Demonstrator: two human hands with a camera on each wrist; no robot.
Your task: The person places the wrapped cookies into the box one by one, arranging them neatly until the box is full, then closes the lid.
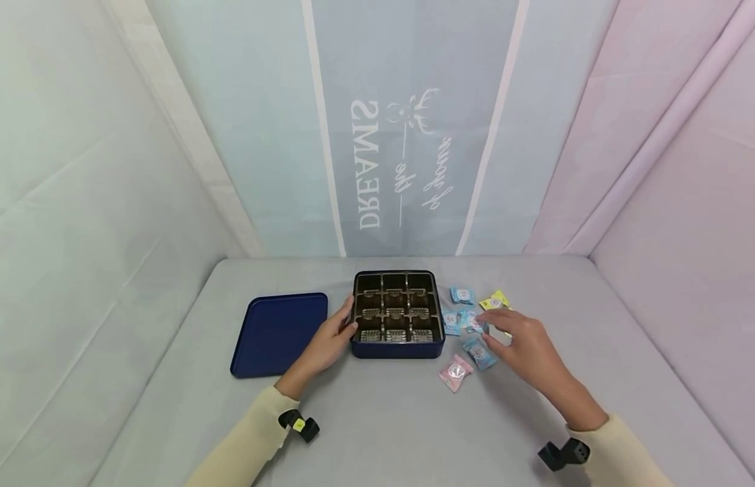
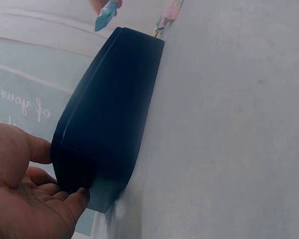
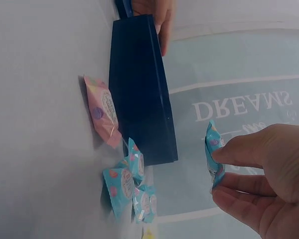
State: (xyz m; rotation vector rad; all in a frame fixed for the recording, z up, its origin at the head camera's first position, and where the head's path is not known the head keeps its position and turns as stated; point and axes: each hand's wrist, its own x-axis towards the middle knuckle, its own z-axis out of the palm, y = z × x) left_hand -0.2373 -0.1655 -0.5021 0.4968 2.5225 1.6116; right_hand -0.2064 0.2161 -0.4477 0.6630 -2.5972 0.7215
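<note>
A dark blue square box (image 1: pixel 397 350) stands uncovered, its brown plastic insert (image 1: pixel 394 312) divided into several bare compartments. My left hand (image 1: pixel 325 345) holds the box at its left side, thumb at the upper edge and fingers bent against the wall. Right of the box, my right hand (image 1: pixel 526 348) pinches a small blue candy packet (image 3: pixel 214 154) between thumb and fingers, above the table. Below it lie three more blue candy packets (image 1: pixel 479 353), a pink candy packet (image 1: pixel 455 373) near the box's front right corner, and a yellow candy packet (image 1: pixel 494 300) farther back, partly beside the hand.
A dark blue lid (image 1: pixel 280 335) lies flat on the grey table (image 1: pixel 377 419) left of the box, partly behind my left wrist. A printed fabric wall (image 1: pixel 408 67) rises behind the table, with pale cloth walls on both sides.
</note>
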